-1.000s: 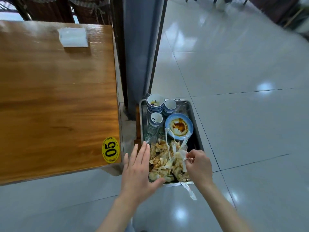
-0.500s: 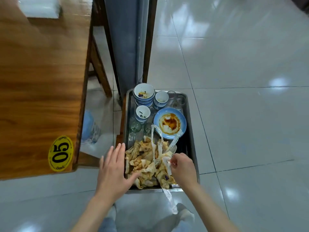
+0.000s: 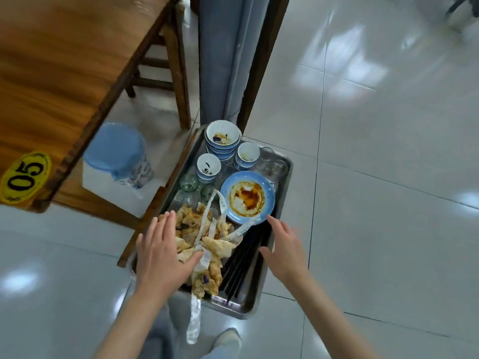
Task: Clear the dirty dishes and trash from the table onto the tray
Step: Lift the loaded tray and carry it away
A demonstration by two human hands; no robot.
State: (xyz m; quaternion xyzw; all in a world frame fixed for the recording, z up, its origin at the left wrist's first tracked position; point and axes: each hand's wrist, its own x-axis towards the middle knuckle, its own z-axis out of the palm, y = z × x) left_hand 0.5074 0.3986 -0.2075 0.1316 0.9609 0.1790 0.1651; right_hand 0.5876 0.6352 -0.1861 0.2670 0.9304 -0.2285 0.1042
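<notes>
Right hand (image 3: 283,251) released crumpled wrappers (image 3: 204,237); steel tray (image 3: 243,304).

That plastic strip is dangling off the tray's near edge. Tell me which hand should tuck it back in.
Left, probably. The left hand lies open on the pile of dirty napkins, its thumb beside the plastic strip where that crosses the tray rim. The right hand hovers open farther off, above the black chopsticks.

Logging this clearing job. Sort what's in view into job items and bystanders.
Job: metal tray; stacked bowls; sauce-stained blue plate; dark chopsticks; soiled napkins; plastic wrapper strips; left hand; right hand.
Bystanders: wooden table; number tag; blue-lined bin.
</notes>
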